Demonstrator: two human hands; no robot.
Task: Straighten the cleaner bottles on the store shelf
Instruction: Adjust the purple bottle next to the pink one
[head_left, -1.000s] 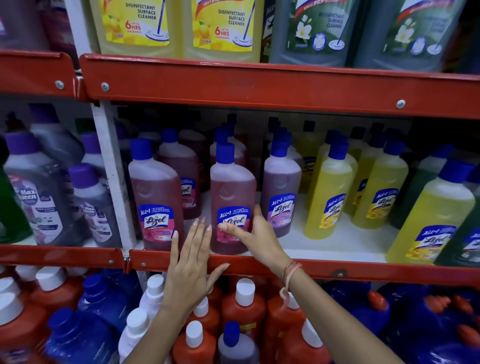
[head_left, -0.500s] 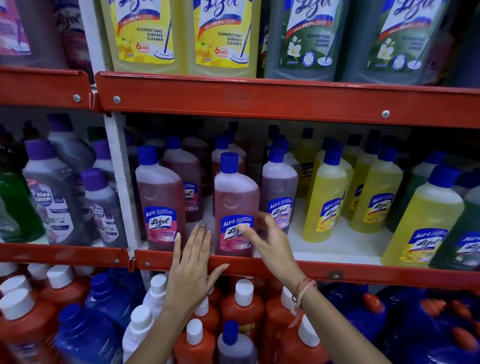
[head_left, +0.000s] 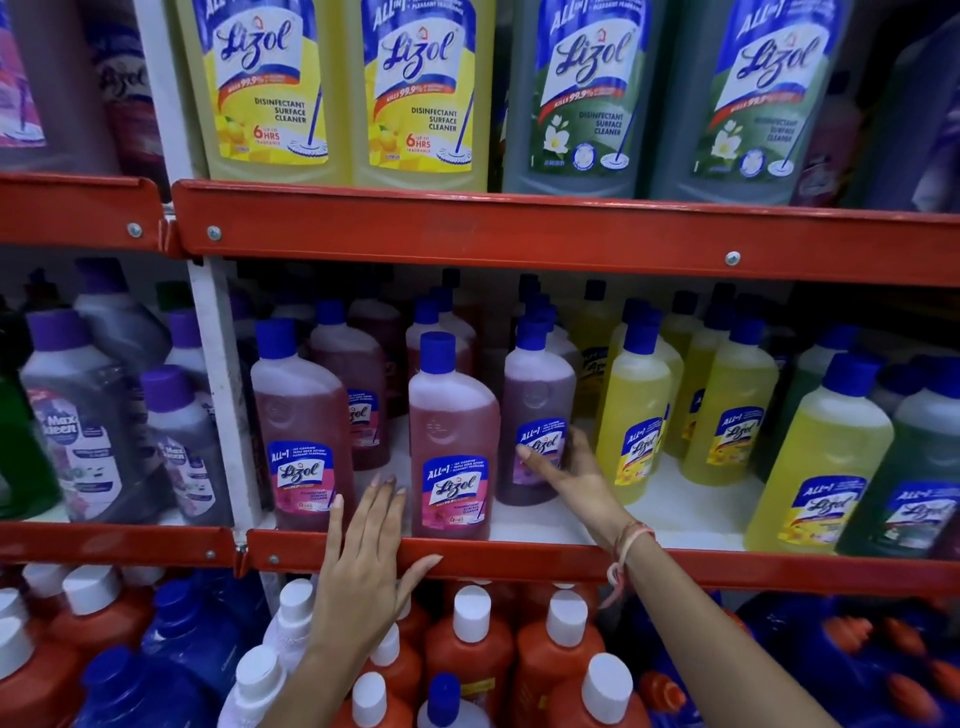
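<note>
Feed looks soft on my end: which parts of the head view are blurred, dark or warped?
Head view: centre is sharp, the pink Lizol bottle label readable; the purple Max Kleen bottles at the left edge are smeared; the rear rows under the upper red shelf rail sit in shadow; wide-angle bowing curves that rail; no strong glare.

we read "lizol disinfectant surface cleaner" on the big yellow bottles (head_left: 270, 88), "all in 1 lizol" on the pink bottle (head_left: 454, 441), and "max kleen" on the grey bottle (head_left: 78, 431) at left.
</note>
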